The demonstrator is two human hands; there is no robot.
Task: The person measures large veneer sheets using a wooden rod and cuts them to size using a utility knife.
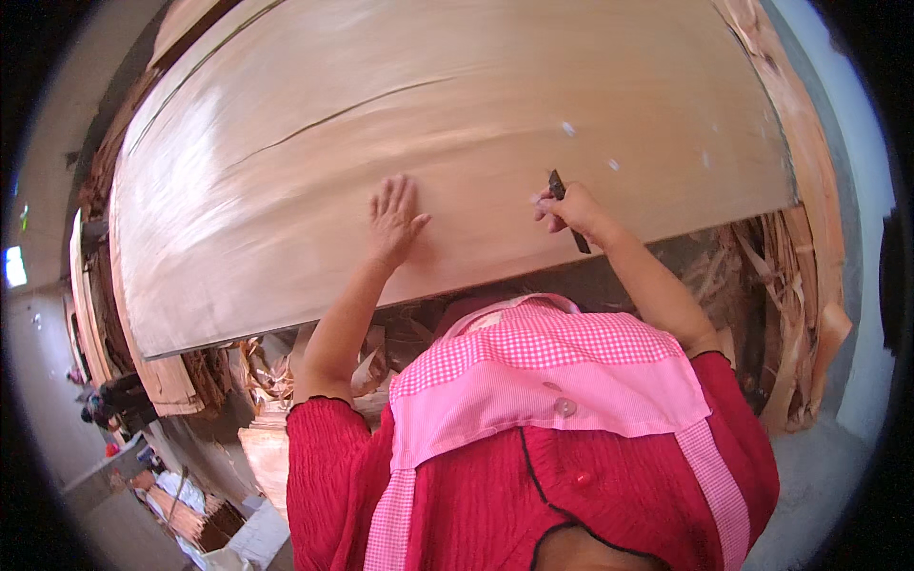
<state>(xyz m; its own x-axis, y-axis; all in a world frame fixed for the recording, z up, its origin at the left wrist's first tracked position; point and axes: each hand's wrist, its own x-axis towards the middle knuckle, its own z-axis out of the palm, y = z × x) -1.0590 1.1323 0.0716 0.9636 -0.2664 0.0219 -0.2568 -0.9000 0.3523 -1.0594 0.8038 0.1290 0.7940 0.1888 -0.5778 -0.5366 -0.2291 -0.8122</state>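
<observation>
Just beyond your pink apron [543, 381], the near edge of the pale wood sheet [486, 176] passes beneath your forearms, and the sheet spreads under and past both hands. Your left hand [395, 221] lies palm down on it, fingers extended, apart from your right hand [576, 211], which is closed around a narrow dark tool [556, 185] above the sheet; farther off, a long dark crack [352, 112] crosses the wood.
</observation>
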